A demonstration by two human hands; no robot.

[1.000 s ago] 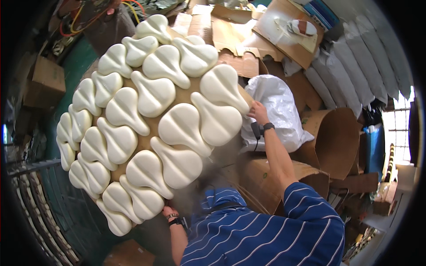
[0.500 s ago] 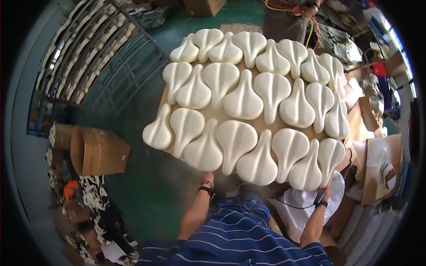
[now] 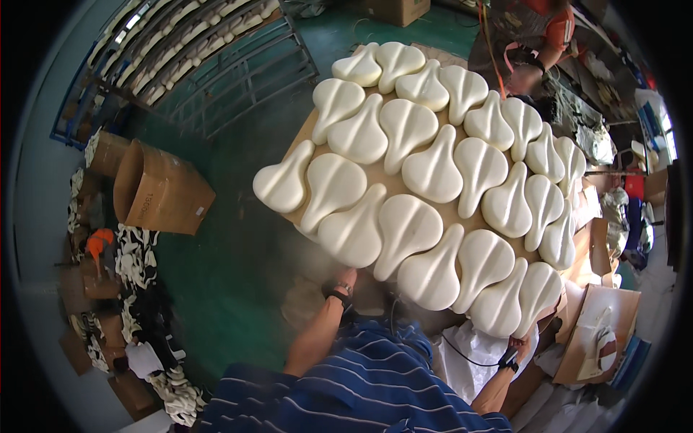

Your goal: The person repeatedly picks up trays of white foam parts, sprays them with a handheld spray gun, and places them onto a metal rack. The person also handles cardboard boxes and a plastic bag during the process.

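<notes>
In front of me is a flat brown board (image 3: 374,173) bearing three rows of cream bicycle saddle foams (image 3: 352,229), their noses pointing alternately near and far. The board slants, its right end nearer to me. At its near edge, left of the middle, my left hand (image 3: 347,277) grips from below, the fingers hidden under the board and the foams. My right hand (image 3: 520,346) holds the near right corner, its fingers partly covered by a foam. Dark bands circle both wrists, and a black cable (image 3: 469,352) runs to the right one.
A metal rack (image 3: 238,86) with more saddle foams stands at the far left. An open carton (image 3: 170,191) and heaped scraps (image 3: 137,260) lie to the left. Beyond the board's far right is another person (image 3: 530,43). A white plastic bag (image 3: 465,361) and cardboard (image 3: 599,332) are at the right.
The board has swung clockwise in my view, its right end coming nearer and its left end moving away. Both hands stay at its near edge. The other person shows more fully.
</notes>
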